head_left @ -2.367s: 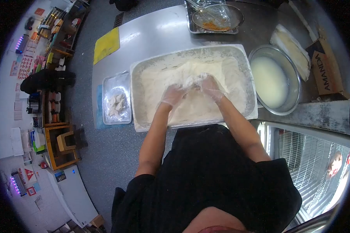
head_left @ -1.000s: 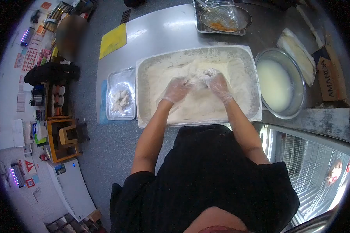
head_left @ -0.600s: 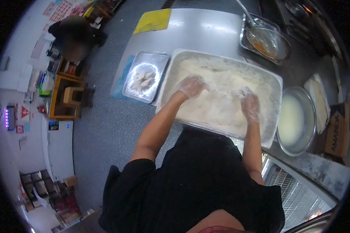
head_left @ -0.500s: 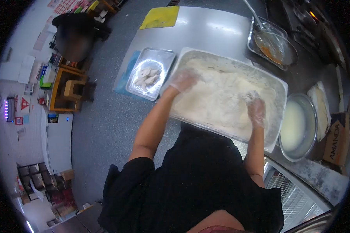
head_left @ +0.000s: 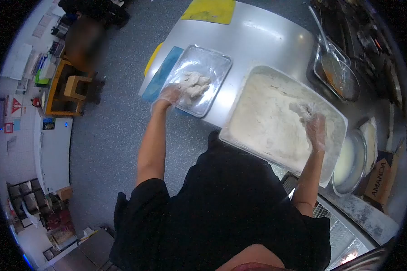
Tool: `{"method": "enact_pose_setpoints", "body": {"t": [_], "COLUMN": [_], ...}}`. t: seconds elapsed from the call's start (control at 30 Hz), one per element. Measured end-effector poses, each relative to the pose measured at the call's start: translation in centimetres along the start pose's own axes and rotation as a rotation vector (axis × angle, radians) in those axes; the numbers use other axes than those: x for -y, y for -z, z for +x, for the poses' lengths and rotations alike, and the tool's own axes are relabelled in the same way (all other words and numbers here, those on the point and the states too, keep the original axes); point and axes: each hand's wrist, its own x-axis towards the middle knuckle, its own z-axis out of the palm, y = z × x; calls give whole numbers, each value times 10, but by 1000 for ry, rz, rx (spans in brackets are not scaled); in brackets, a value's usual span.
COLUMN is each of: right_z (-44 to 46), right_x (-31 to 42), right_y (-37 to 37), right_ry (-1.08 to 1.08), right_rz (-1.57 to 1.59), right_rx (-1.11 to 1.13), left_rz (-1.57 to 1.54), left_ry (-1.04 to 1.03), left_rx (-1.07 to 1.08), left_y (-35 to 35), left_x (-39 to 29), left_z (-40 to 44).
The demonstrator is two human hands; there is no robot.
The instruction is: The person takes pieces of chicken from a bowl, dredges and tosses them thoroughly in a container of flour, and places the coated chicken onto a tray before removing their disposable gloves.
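Note:
My left hand [head_left: 171, 95], in a clear plastic glove, is over the left edge of a shiny metal tray [head_left: 218, 67]. Its fingertips meet a small heap of pale, flour-dusted pieces [head_left: 196, 86]; whether they grip any is hidden. Inside a large pan [head_left: 227, 135] of white flour [head_left: 267, 117], my gloved right hand [head_left: 316, 131] is low near the right side. Its fingers are curled at a grey-white, flour-caked clump [head_left: 303, 110] whose kind I cannot make out.
A blue sheet [head_left: 165, 72] lies beside the tray, and a yellow cloth [head_left: 209, 11] at the table's far edge. A bowl of pale liquid [head_left: 346, 162] stands right of the pan. Behind it are a strainer [head_left: 337, 74] and an AMANDA box [head_left: 380, 180]. A person [head_left: 88, 34] is across the room.
My left hand has left the flour pan and moved left to the pieces on the tray. My right hand remains in the flour. The view has shifted, so table items sit further right.

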Motion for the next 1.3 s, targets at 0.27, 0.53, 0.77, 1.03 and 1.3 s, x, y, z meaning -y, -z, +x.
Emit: {"method": "enact_pose_setpoints", "body": {"t": [0.27,0.53,0.77,1.03,1.3], "right_z": [24,47,62,18,1], "right_x": [171,290,266,172,-99], "right_y": [-74,-214,-213,-23,10], "right_ry": [899,628,599,51,-144], "right_rz": [25,-260,-173,519,-408], "right_rx": [41,495,412,273,66], "left_rz": [21,-212,-287,-249,401], "left_ry": [-10,-20,-86,-91,-677], "left_rx": [-176,-254,-289,-329,-371], "left_y": [-2,-3,-24,-13,-14], "left_x": [28,55,58,4,-185], "left_z": [-10,-17,-12,-23,-48]}}
